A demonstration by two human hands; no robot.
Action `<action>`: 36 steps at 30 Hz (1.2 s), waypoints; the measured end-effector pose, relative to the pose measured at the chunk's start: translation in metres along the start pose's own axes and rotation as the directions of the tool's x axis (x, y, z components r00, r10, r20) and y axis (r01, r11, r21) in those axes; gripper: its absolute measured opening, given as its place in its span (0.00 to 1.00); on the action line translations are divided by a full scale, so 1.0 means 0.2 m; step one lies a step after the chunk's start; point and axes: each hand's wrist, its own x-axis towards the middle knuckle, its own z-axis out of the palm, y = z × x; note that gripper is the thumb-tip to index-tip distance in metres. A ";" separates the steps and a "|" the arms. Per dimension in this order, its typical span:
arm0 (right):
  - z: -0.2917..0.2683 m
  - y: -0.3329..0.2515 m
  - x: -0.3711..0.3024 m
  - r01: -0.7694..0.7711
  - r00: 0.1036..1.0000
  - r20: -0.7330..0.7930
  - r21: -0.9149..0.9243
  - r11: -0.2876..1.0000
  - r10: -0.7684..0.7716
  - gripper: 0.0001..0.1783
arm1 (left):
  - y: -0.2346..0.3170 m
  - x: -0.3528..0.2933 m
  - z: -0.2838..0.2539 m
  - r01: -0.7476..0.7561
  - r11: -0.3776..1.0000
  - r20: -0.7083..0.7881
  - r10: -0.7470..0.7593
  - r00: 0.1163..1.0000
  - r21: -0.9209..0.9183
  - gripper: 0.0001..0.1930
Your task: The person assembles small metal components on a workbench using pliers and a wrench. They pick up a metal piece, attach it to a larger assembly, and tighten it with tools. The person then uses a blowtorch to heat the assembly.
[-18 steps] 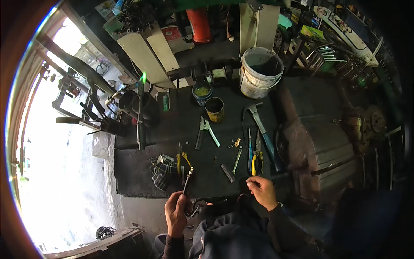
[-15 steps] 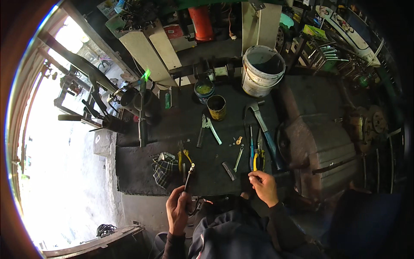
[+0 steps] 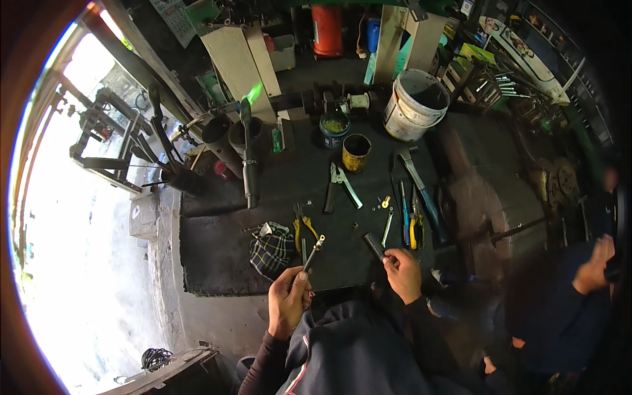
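My left hand (image 3: 288, 299) is closed around a dark cable, with a brass-coloured ring terminal (image 3: 320, 239) pointing up at its far end. My right hand (image 3: 403, 273) has its thumb and fingers pinched at the near end of a short dark grey bar or tube (image 3: 374, 245); whether it is hollow is hidden. Just beyond that hand lies a small combination wrench (image 3: 387, 229), with a small brass-coloured terminal (image 3: 386, 202) and tiny nuts or washers above it. Yellow-handled cutters (image 3: 304, 227) and a plaid cloth (image 3: 271, 251) lie by my left hand.
To the right lie a blue screwdriver (image 3: 405, 220), yellow-handled pliers (image 3: 413, 227) and a blue-handled hammer (image 3: 421, 187). Crimping pliers (image 3: 339, 187), a yellow can (image 3: 356, 155) and a white bucket (image 3: 416, 108) stand or lie farther back. Another person's hand (image 3: 594, 266) shows at right.
My right hand has moved from the yellow pliers leftward to the dark grey bar and pinches its near end. The view has shifted. Another person has come in at the right.
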 end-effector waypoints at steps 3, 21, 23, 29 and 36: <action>0.10 -0.04 0.03 0.106 0.989 -0.072 -0.277 0.955 -0.131 0.15 | -0.07 0.02 -0.10 0.015 1.000 0.062 -0.017 0.998 0.024 0.15; -0.01 -0.34 -0.06 0.030 0.999 -0.030 0.607 0.794 -0.014 0.17 | -0.04 -0.01 -0.16 -0.006 0.996 0.096 0.014 0.995 -0.088 0.14; -0.03 -0.38 -0.05 -0.161 0.986 0.127 0.885 0.436 0.106 0.15 | -0.03 -0.02 -0.13 -0.021 0.999 0.091 0.025 0.996 -0.044 0.15; -0.11 -0.31 -0.02 -0.407 0.874 0.418 0.908 -0.099 0.249 0.13 | -0.04 -0.05 -0.11 -0.084 0.996 0.110 0.085 0.990 -0.015 0.17; -0.10 -0.36 -0.04 -0.402 0.873 0.409 0.912 -0.083 0.266 0.06 | 0.00 -0.12 -0.08 -0.059 0.997 0.119 0.054 0.991 0.043 0.13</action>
